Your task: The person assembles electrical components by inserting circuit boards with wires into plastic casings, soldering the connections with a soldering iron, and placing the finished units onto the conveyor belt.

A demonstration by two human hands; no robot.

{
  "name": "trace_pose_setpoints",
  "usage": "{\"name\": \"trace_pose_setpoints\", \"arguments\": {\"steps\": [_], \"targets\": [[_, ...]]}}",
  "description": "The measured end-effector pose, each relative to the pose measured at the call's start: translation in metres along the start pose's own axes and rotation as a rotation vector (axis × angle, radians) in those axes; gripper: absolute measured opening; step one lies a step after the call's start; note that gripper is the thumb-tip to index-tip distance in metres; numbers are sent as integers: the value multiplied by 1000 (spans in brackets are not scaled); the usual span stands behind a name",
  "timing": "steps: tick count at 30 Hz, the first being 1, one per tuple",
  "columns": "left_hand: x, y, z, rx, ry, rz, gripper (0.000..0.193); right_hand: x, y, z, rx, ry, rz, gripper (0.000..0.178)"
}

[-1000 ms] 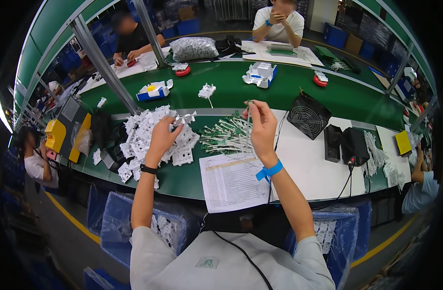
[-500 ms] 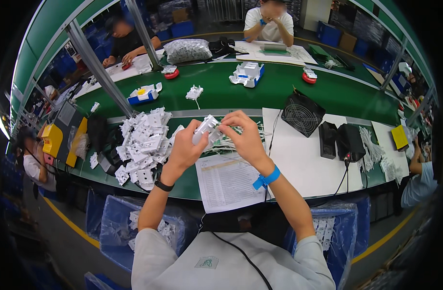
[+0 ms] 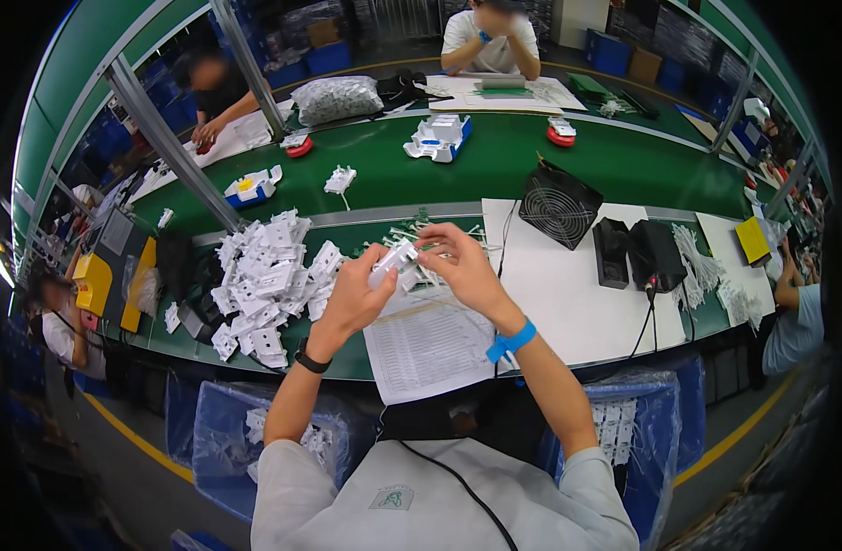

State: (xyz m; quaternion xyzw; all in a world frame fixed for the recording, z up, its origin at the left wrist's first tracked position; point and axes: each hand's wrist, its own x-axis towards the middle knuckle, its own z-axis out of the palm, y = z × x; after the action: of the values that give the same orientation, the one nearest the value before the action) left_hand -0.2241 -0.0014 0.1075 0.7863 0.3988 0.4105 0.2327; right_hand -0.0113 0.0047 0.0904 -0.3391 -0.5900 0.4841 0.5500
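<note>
My left hand [image 3: 352,296] is closed round a white plastic housing [image 3: 395,264], held tilted above the bench with its open side partly turned to the right. Fingers of my right hand [image 3: 469,272] are pinched together at the housing's right end; whatever small piece they grip is hidden. Just beyond both hands lies a spread of thin white cables with green bits [image 3: 424,226]. A big pile of similar white plastic parts [image 3: 263,275] rises left of my left hand. Beneath my hands lies a printed paper sheet [image 3: 425,354].
A black fan [image 3: 560,208] and a black box with leads [image 3: 657,253] stand at the right on white board [image 3: 554,298]. Across the green conveyor [image 3: 384,188] sit blue-and-white holders [image 3: 439,138]. Lined blue bins [image 3: 220,459] flank me. Co-workers sit opposite and at both sides.
The view has shifted slightly. My right fingers have opened a little and stay at the housing's end, while my left hand keeps holding it. The co-worker at far left has leaned and moved an arm.
</note>
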Motion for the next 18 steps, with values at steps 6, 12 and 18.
{"name": "trace_pose_setpoints", "arguments": {"steps": [6,12,18], "targets": [[2,3,7,26,-285,-131,28,-12,-17,-19,-182,-237,126,16],[14,0,56,-447,-128,-161,20,-23,-5,-42,-151,65,25,19],[48,4,124,-251,210,-58,14,-53,-32,-78,-83,143,329,28]]}}
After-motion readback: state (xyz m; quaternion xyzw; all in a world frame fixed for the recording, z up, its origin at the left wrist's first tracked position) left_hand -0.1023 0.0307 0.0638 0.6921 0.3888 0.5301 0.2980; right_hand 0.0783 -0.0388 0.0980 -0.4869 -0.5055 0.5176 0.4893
